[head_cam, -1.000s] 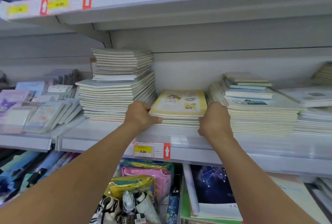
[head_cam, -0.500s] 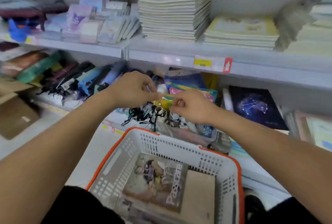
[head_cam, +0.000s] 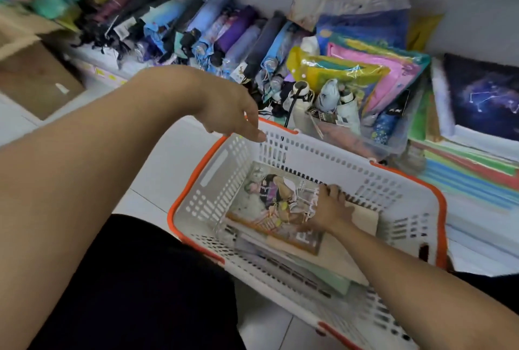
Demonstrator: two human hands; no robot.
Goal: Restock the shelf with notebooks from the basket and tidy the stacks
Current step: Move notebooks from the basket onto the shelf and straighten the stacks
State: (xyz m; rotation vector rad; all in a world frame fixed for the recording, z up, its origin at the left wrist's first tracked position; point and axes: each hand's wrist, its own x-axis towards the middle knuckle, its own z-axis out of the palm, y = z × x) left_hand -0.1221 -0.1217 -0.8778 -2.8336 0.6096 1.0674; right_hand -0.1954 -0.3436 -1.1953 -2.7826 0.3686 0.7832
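— Pale floor tiles run under a low shelf crowded with goods. What differs from half a second ago?

— The view has dropped. The upper shelf with its notebook stacks has gone out of frame, and the white basket with the orange rim now fills the middle. Both hands were pinched together above the basket; now they are apart.

— Where are they?

— The right hand has gone down inside the basket. Its fingers are spread and curl over the far edge of the illustrated notebook, so its grip is on that notebook, which lies on top of the pile. The left hand hovers over the basket's far left rim, fingers loose and pointing down, holding nothing; its fingertip is at the rim, though I cannot tell if it touches.

— And the rest of the notebooks?

— In the basket: a plain tan notebook beside the right hand, and others beneath, mostly covered.

— Anything hard to read?

— The folded umbrellas along the shelf are blurred. The coloured plastic folders overlap, the dark constellation cover is cut by the right edge, and the cardboard box by the left. The basket's near corner runs out of frame.
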